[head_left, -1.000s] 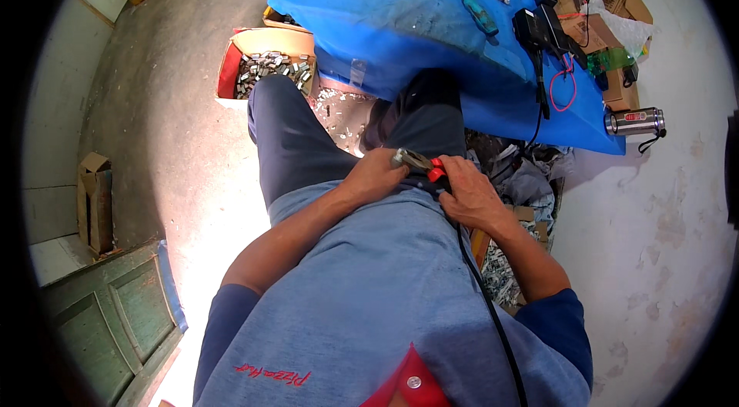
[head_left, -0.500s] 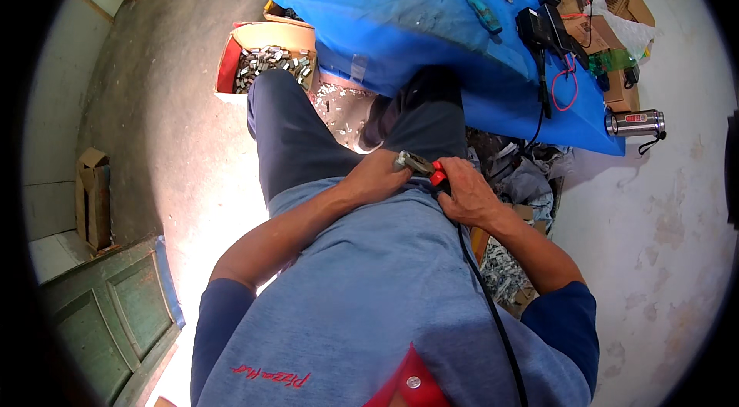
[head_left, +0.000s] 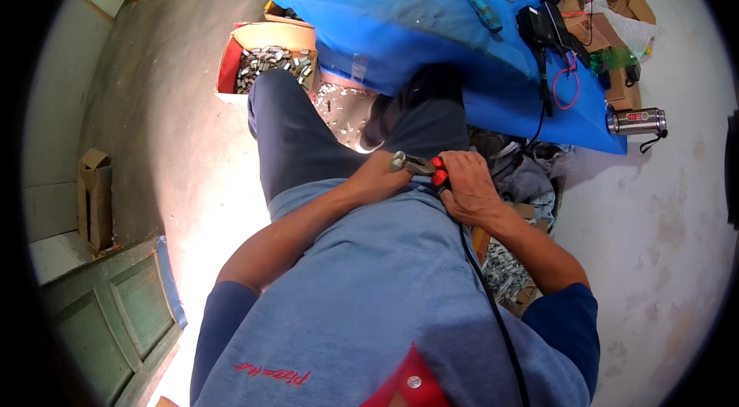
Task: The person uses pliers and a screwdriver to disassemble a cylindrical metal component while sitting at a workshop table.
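Low over my lap, my right hand point(head_left: 468, 185) is wrapped round the red and black handles of a pair of pliers point(head_left: 418, 166). The metal jaws point left, toward my left hand point(head_left: 376, 178). My left fingers are closed on a small silvery metal piece point(head_left: 398, 161), which sits right at the tips of the jaws. Whether the jaws bite on it is too small to tell. Most of the left fingers are hidden behind the hand's back.
A blue-covered table point(head_left: 377, 14) stands ahead, bearing a teal-handled screwdriver point(head_left: 483, 10), metal scraps and black adapters point(head_left: 535, 26). An open carton point(head_left: 273, 37) of small metal parts stands by my left knee. A steel flask point(head_left: 637, 121) lies at the right. A black cable point(head_left: 493, 299) runs down my front.
The pliers and the metal piece have shifted slightly left and turned a little between my hands. Both hands keep their hold. Nothing else has visibly moved.
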`<state>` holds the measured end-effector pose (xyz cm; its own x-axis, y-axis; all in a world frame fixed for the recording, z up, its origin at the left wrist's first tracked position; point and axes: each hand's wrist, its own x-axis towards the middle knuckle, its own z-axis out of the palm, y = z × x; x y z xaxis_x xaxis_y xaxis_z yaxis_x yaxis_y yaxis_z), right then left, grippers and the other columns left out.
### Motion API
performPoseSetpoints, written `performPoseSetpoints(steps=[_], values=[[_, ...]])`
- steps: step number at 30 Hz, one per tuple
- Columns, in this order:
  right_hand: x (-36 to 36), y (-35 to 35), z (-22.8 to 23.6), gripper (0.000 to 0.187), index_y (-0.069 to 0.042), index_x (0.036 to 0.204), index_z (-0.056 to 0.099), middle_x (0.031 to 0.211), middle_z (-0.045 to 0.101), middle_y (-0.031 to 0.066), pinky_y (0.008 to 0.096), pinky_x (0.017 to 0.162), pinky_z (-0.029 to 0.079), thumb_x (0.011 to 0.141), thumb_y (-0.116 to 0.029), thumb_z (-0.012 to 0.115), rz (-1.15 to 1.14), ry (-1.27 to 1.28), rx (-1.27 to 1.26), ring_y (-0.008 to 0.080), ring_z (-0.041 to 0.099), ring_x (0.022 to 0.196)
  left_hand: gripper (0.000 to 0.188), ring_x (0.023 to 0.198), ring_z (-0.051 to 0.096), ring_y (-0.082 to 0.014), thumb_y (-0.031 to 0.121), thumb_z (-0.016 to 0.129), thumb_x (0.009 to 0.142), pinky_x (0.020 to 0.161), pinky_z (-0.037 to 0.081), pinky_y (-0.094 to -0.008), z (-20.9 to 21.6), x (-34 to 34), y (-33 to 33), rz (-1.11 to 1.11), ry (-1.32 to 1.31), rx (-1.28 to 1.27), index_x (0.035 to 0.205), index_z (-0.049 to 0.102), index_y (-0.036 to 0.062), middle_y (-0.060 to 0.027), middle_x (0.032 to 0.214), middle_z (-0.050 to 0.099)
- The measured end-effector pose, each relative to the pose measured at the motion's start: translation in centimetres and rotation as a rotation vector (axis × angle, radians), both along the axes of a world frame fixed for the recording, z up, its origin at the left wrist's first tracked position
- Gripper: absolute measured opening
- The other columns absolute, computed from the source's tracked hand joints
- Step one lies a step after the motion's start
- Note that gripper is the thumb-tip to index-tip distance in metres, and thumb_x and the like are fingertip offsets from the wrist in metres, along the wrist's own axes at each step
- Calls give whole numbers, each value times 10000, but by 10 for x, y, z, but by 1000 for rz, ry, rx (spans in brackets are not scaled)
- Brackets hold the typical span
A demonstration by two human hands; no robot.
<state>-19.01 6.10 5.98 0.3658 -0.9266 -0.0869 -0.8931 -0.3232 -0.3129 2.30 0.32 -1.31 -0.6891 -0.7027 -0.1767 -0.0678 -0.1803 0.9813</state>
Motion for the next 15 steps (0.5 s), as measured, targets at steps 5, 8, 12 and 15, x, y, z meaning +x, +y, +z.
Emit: performPoseSetpoints(steps=[5, 8, 12, 15], values=[[5, 10, 4, 603, 39, 1303, 453, 1232, 540, 240, 457, 1016, 368, 735, -74, 620, -138, 30, 101, 383, 502, 1165, 284, 651, 492, -121, 222, 566, 922, 592, 419, -343, 2, -1, 0, 17, 5, -8, 828, 612, -42, -62, 669, 579], [7, 12, 4, 535, 54, 1249, 459, 1180, 564, 235, 480, 975, 388, 747, -78, 590, -212, 21, 180, 392, 504, 1158, 312, 633, 427, -72, 266, 568, 964, 542, 362, -307, -8, -3, 1, 59, 20, -19, 805, 606, 1, 25, 647, 490], [12, 10, 12, 549, 72, 1296, 412, 1219, 534, 262, 488, 1009, 383, 784, -70, 549, -254, -77, 332, 420, 483, 1183, 314, 631, 397, -49, 274, 568, 978, 524, 335, -291, -10, -4, 0, 65, 45, -31, 794, 601, 21, 65, 642, 453], [12, 11, 9, 617, 93, 1382, 335, 1334, 468, 300, 473, 1086, 344, 821, -74, 532, -247, -89, 367, 438, 441, 1255, 300, 638, 409, -51, 273, 569, 978, 534, 348, -284, -9, -3, -1, 35, 0, -34, 827, 626, 20, 63, 656, 473]])
